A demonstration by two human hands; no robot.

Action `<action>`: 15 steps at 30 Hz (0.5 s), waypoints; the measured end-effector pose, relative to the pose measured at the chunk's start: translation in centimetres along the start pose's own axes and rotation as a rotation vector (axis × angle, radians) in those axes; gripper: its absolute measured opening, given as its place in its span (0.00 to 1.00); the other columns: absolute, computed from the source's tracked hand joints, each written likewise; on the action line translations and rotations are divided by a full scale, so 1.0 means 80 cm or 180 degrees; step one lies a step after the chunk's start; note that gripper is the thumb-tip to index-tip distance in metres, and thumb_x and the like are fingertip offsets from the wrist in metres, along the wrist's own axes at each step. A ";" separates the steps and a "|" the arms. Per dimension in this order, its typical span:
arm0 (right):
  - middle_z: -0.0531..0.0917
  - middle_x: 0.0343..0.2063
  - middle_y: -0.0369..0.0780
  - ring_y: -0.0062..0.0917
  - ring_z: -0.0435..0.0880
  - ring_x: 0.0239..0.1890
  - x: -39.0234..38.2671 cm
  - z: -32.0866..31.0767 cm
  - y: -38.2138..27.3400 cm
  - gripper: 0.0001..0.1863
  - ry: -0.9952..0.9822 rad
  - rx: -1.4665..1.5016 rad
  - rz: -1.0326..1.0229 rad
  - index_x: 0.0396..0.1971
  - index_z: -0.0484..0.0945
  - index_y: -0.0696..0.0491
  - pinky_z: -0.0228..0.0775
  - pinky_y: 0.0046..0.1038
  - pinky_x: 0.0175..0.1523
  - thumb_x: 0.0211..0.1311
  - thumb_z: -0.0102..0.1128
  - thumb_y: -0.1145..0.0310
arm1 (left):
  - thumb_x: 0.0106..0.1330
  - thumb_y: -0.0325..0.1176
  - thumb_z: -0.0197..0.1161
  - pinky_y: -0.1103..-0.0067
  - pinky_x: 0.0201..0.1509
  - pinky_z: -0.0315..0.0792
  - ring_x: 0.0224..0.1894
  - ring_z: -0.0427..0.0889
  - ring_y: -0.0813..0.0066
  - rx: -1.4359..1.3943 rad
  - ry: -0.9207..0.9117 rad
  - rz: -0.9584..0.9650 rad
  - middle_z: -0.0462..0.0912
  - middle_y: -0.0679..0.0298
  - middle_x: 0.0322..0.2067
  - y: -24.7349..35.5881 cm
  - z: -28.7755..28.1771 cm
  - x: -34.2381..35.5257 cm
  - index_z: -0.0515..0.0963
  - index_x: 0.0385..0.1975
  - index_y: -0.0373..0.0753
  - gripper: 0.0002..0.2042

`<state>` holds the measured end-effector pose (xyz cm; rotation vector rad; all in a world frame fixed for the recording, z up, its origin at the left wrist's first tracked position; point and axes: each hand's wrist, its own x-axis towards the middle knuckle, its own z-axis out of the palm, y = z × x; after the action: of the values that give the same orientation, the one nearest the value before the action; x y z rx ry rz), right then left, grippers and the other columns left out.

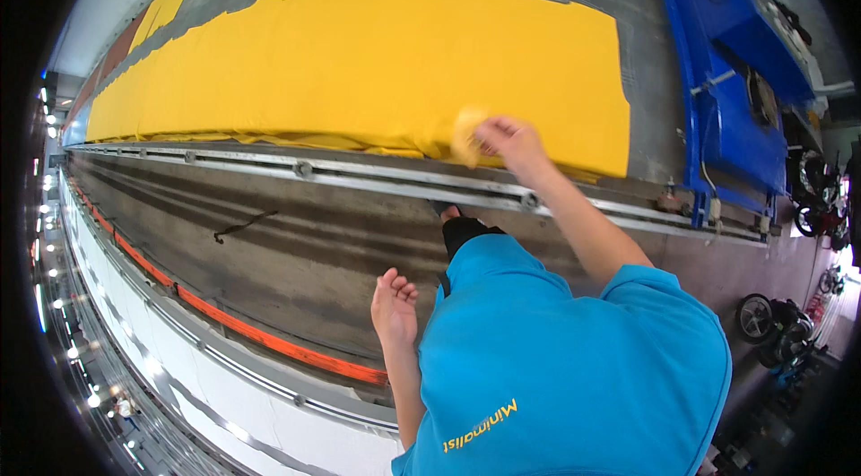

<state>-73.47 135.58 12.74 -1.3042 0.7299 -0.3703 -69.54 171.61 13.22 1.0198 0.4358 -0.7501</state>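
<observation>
A long sheet of yellow fabric (359, 64) lies flat on the long grey table, with its near edge wrinkled and folded along a metal rail. Over that edge, toward the sheet's right end, my right hand (513, 142) is closed on a small yellow piece of fabric (468, 135). Motion blurs this piece, and I cannot tell whether it joins the sheet. My left hand (395, 304) hangs over the floor beside my body, its fingers loosely curled and slightly apart, with nothing in it.
The metal rail (386, 178) runs along the table's near side. A blue machine (726, 90) stands at the table's right end. A dark strip (244, 227) lies on the aisle floor. An orange bar (269, 339) edges another table, covered in white. Motorcycles (778, 325) stand at right.
</observation>
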 end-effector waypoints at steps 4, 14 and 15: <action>0.83 0.25 0.38 0.23 0.81 0.27 0.131 -0.042 -0.051 0.06 0.1454 -0.1941 -0.1100 0.33 0.83 0.54 0.72 0.24 0.36 0.64 0.60 0.68 | 0.73 0.49 0.56 0.77 0.43 0.75 0.37 0.78 0.72 0.0390 0.0851 0.0090 0.79 0.63 0.36 0.040 -0.066 0.035 0.73 0.51 0.33 0.22; 0.85 0.34 0.38 0.28 0.83 0.36 0.314 -0.102 0.021 0.07 0.1683 -0.3469 -0.2137 0.38 0.83 0.53 0.75 0.28 0.40 0.63 0.60 0.69 | 0.71 0.48 0.59 0.78 0.34 0.74 0.30 0.79 0.74 0.3060 0.1823 -0.1062 0.81 0.65 0.31 0.012 -0.281 0.033 0.78 0.42 0.37 0.18; 0.86 0.34 0.38 0.25 0.83 0.35 0.310 -0.101 0.017 0.08 0.2106 -0.2924 -0.1980 0.39 0.83 0.53 0.75 0.26 0.41 0.63 0.61 0.69 | 0.71 0.48 0.59 0.78 0.34 0.73 0.30 0.79 0.74 0.3353 0.1647 -0.1101 0.81 0.65 0.31 0.006 -0.288 0.030 0.78 0.42 0.37 0.18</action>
<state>-61.10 114.41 3.88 -2.3350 1.0950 -1.0858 -67.28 191.23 1.04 2.1904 0.6909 -1.0523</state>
